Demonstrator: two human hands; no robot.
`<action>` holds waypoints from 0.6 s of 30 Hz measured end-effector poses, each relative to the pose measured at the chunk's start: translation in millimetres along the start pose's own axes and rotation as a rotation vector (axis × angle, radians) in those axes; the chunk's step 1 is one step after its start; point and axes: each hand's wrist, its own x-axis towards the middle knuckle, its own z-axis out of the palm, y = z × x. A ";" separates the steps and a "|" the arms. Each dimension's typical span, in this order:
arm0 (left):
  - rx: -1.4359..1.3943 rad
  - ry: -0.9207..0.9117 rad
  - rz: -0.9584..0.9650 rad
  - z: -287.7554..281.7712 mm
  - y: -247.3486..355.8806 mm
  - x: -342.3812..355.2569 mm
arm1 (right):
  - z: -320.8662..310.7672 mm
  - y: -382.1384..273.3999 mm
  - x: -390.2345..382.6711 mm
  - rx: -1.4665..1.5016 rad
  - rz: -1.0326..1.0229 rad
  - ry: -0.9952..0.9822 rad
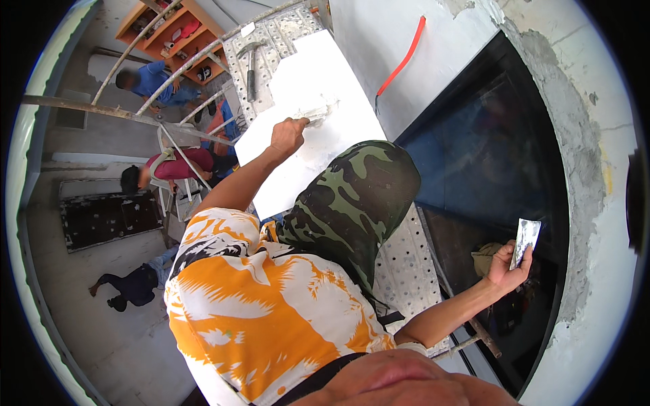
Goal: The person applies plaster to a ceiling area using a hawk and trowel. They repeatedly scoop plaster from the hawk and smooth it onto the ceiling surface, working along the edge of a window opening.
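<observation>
My left hand (288,136) is closed on a putty knife (315,116), its blade flat against a large white board (318,64). Pale grey, wet-looking smears surround the blade. The board lies on perforated metal scaffold planks (284,38), partly under my bent knee in camouflage trousers (359,193). Out to the right, my right hand (509,268) grips a thin, silvery rectangular plate (527,237) with dark and whitish smears, held up in front of the dark window panel. Its lower end is hidden in my fingers.
A claw hammer (251,73) lies on the planks beyond the board. Rusty scaffold rails (166,84) run along the left. Several people work below, one in a blue shirt (150,80). A red conduit (404,57) sticks out of the wall; a dark window (494,135) stands right.
</observation>
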 end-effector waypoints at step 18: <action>-0.641 0.156 -0.249 -26.3 -28.6 -66.1 | 36.1 101.4 16.2 -0.312 0.039 -0.098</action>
